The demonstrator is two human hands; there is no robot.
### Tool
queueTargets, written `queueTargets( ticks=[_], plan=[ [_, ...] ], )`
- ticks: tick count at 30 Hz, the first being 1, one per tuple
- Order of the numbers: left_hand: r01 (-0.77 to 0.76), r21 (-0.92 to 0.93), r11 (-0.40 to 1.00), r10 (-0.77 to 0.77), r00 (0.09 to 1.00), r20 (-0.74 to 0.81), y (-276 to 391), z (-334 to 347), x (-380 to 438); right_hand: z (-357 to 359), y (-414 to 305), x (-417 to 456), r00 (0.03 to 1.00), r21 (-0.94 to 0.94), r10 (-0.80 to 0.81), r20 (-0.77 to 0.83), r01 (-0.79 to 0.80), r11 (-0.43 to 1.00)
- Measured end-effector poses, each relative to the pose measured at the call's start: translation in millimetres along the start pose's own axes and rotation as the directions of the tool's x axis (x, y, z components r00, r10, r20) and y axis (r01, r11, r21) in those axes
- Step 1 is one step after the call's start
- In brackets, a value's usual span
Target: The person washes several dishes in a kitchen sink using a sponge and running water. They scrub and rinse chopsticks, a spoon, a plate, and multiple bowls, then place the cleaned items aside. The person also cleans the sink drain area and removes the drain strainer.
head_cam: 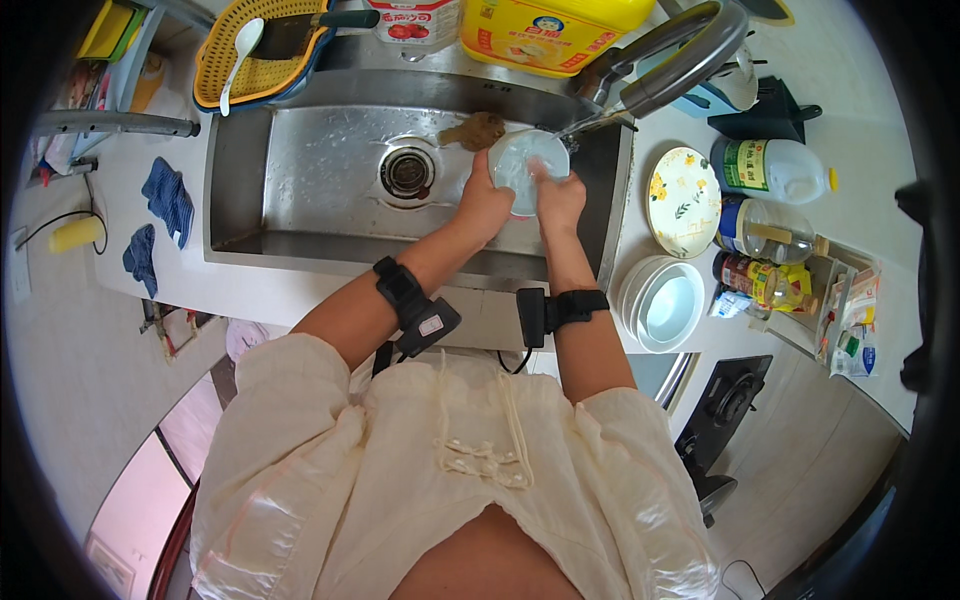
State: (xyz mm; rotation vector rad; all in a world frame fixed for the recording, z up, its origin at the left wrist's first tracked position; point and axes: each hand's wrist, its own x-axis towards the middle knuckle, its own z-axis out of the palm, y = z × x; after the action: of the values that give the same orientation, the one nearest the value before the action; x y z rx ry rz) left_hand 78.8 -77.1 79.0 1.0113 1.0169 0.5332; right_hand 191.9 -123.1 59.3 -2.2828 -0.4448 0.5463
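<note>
My left hand (484, 201) grips the near left rim of a white bowl (514, 159). On the right side of the same bowl is my right hand (561, 204), its thumb over the rim and inside. Water runs from the curved metal faucet (686, 64) into the bowl, which is tilted over the right half of a stainless steel sink (322, 161). A brown scrubber, perhaps a loofah (480, 131), lies at the sink's back wall by the bowl. Left of my hands is the round drain (407, 172). Something pink shows faintly beneath the bowl.
Stacked white bowls (667, 307) and a floral plate (684, 202) stand right of the sink, beside several bottles (776, 171). A yellow detergent jug (547, 34) is behind it. A yellow basket (217, 64) holds a cleaver (289, 36) and white spoon (244, 52). Blue cloths (169, 199) lie left.
</note>
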Motion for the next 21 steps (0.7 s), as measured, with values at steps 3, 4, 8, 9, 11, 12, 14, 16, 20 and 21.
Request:
queueTargets(
  ticks=[3,4,8,9,11,12,14,16,20,21],
  plan=[
    [-0.005,0.02,1.0,0.005,1.0,0.029,8,2,-6,1,-8,2,0.995,-0.004,0.095,0.012,-0.095,0.995],
    [0.0,0.02,1.0,-0.001,0.999,0.041,9,3,-7,2,-5,0,0.994,0.139,0.107,0.028,-0.109,0.984],
    [-0.023,-0.005,1.0,0.023,0.999,0.049,-1,5,-8,3,16,4,1.0,0.262,-0.029,-0.002,0.029,0.965],
    [0.02,-0.06,0.998,-0.018,0.999,0.045,6,4,-14,-2,13,3,0.998,0.203,-0.045,0.041,0.036,0.979],
    [0.135,-0.111,0.985,-0.126,0.988,0.089,12,0,-16,-16,6,2,0.99,0.082,-0.066,0.126,0.056,0.995],
    [0.204,-0.102,0.974,-0.189,0.972,0.137,14,-6,-15,-23,5,6,0.976,0.03,-0.115,0.183,0.111,0.993],
    [0.314,-0.017,0.949,-0.3,0.92,0.253,22,-20,-6,-35,7,14,0.933,-0.063,-0.191,0.305,0.219,0.974],
    [0.374,0.126,0.919,-0.394,0.84,0.372,36,-37,11,-43,-11,13,0.852,-0.114,-0.301,0.428,0.382,0.917],
    [0.369,0.277,0.887,-0.461,0.738,0.492,47,-40,22,-39,-21,13,0.806,-0.114,-0.408,0.429,0.497,0.86],
    [0.366,0.239,0.899,-0.437,0.77,0.465,50,-40,19,-34,-25,13,0.831,-0.093,-0.392,0.394,0.461,0.883]
  ],
)
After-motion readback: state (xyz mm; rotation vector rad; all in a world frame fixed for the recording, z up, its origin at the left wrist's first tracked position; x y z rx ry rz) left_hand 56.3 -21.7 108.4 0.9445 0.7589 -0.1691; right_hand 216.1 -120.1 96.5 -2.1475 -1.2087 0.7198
